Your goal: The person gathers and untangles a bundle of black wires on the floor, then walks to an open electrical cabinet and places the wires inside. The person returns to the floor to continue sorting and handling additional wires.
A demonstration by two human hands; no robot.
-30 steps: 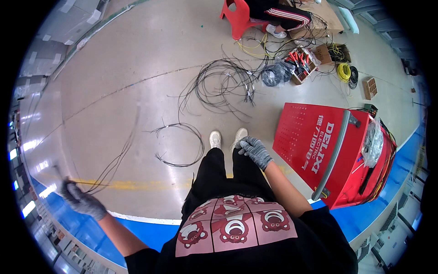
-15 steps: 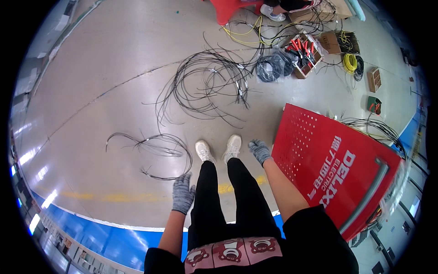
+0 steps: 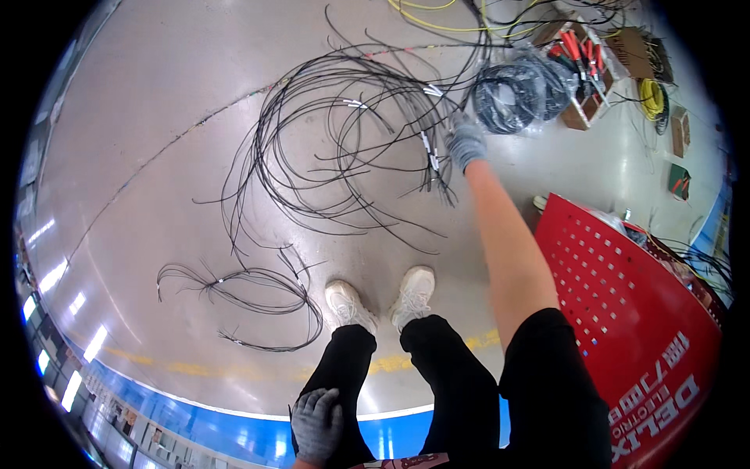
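My right hand [image 3: 466, 145], in a grey knit glove, is stretched out to the right edge of a large loose coil of thin black cables [image 3: 262, 148] on the floor. Its fingertips are at or just above the cable strands; whether they close on any is too unclear to tell. White tags [image 3: 430, 150] sit on the strands beside that hand. My left hand [image 3: 316, 426], gloved too, lies on my left thigh with its fingers laid out and nothing in it. A smaller bundle of black cables [image 3: 269, 306] lies in front of my left foot.
Right of the coil are a plastic-wrapped black cable roll [image 3: 506, 98] and a box [image 3: 576, 117] of red-handled tools. A red perforated metal cabinet [image 3: 598, 285] stands close at my right. Farther right lie a yellow cable coil [image 3: 650, 98] and a green box [image 3: 678, 181].
My right hand has moved forward from beside the red cabinet to the large coil's right edge. My left hand has drawn back onto my thigh. My view has shifted and come nearer the cables.
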